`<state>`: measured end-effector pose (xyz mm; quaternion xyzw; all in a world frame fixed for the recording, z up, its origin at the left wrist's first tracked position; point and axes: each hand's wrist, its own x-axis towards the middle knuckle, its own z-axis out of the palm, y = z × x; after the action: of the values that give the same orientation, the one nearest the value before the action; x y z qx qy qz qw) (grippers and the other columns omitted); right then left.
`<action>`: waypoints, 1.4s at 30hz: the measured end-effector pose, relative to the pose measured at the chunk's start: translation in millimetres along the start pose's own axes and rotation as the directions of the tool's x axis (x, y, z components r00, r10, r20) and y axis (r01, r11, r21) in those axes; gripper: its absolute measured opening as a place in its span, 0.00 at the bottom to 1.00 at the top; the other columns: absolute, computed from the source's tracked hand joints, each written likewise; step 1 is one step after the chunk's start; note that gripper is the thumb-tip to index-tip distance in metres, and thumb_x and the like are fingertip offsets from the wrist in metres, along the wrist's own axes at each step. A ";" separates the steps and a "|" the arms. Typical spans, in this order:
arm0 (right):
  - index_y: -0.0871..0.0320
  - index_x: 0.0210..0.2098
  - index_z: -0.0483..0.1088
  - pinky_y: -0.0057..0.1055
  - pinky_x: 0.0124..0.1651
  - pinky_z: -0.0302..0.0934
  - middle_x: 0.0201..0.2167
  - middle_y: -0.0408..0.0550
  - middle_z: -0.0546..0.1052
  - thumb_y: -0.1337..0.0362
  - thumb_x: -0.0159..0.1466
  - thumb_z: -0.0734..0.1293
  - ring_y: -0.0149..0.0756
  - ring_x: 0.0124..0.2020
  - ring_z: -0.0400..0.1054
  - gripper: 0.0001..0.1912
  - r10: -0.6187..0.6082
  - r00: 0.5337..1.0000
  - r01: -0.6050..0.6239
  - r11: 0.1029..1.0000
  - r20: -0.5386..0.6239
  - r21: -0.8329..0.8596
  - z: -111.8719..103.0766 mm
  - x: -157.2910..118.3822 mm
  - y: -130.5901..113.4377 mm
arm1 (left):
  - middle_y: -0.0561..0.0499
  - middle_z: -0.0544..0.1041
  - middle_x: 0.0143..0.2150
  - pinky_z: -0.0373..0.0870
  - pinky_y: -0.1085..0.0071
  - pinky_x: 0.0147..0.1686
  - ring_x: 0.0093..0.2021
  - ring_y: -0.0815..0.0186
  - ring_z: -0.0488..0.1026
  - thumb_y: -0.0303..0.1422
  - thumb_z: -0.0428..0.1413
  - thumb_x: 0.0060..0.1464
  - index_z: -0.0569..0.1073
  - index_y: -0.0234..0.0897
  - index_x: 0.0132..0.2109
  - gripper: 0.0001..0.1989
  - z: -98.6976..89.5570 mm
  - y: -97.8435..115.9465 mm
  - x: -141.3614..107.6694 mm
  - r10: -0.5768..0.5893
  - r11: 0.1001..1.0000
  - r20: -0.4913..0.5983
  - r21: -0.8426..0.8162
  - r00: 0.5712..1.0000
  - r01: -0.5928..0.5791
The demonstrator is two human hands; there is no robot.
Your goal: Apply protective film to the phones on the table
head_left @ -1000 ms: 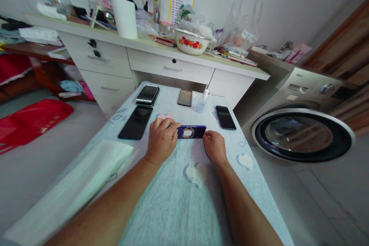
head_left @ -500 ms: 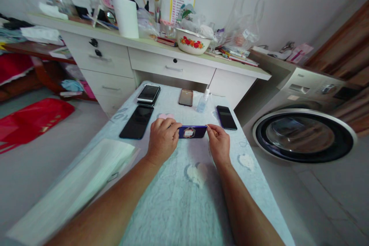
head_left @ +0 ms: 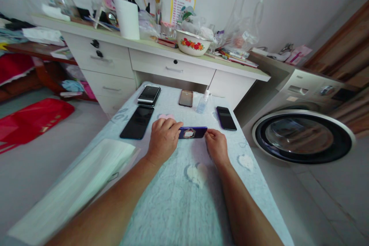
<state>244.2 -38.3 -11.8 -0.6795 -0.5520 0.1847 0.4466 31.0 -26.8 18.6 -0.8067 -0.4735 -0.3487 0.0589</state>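
- One long, pale, translucent folded sheet [head_left: 75,188], lying on the near left part of the low table with a pale blue patterned cloth [head_left: 173,203].
- Two bare hands: left hand [head_left: 163,138], fingers curled nearly closed about the left end of the glossy blue-violet phone [head_left: 193,133]; right hand [head_left: 216,146], mostly closed, thumb and fingertips pinching its right end.
- The blue-violet phone, tilted up on a long edge between the hands, above the cloth's middle; a pale rectangle inside a hexagonal shape shows on its face.
- Large black flat phone [head_left: 137,123], left of the left hand.
- Black phone with violet edge [head_left: 226,118], beyond the right hand, to the right.
- Clear spray bottle with white top [head_left: 202,103], upright; brownish translucent phone case [head_left: 186,98] just beside it.
- Stack of dark and silver phones [head_left: 149,94], far left corner.
- White desk with drawers [head_left: 173,67], behind; on it, a white floral bowl [head_left: 192,44] and a white paper roll [head_left: 127,19].
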 end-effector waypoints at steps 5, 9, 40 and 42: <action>0.59 0.36 0.78 0.32 0.37 0.63 0.32 0.51 0.80 0.59 0.59 0.62 0.40 0.34 0.72 0.15 0.007 1.000 -0.007 1.000 0.000 -0.016 -0.1 -0.8 -1.3 | 0.48 0.74 0.38 0.59 0.59 0.41 0.41 0.57 0.64 0.31 0.54 0.58 0.77 0.42 0.44 0.09 -0.3 -0.7 0.1 0.017 1.000 0.003 -0.020 1.000 -0.017; 0.58 0.37 0.77 0.33 0.38 0.64 0.33 0.50 0.80 0.56 0.59 0.64 0.41 0.37 0.72 0.15 -0.015 0.996 0.019 0.999 -0.088 0.042 2.1 -0.2 1.4 | 0.49 0.74 0.37 0.59 0.60 0.39 0.39 0.58 0.64 0.33 0.55 0.57 0.77 0.42 0.42 0.08 -0.7 -0.6 0.2 0.016 1.000 -0.013 -0.025 1.000 -0.016; 0.59 0.40 0.76 0.34 0.46 0.64 0.38 0.51 0.78 0.57 0.64 0.63 0.38 0.39 0.72 0.14 -0.141 0.980 0.160 0.978 -0.141 0.136 3.8 -4.6 -6.1 | 0.48 0.72 0.40 0.63 0.58 0.52 0.49 0.58 0.66 0.30 0.51 0.58 0.73 0.39 0.39 0.06 15.4 -12.5 -0.6 -0.167 0.903 0.006 -0.400 0.986 0.155; 0.59 0.40 0.76 0.34 0.45 0.64 0.38 0.51 0.77 0.58 0.64 0.63 0.37 0.39 0.72 0.14 -0.158 0.977 0.177 0.976 -0.145 0.125 3.4 -4.9 -7.7 | 0.49 0.72 0.39 0.62 0.58 0.52 0.49 0.58 0.66 0.31 0.51 0.58 0.73 0.39 0.39 0.06 15.5 -12.8 -0.6 -0.172 0.898 0.005 -0.409 0.985 0.159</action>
<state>235.6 -41.4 -8.6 -0.6090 -0.5621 0.1377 0.5424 28.4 -13.7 3.6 -0.7524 -0.4561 -0.4562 -0.1331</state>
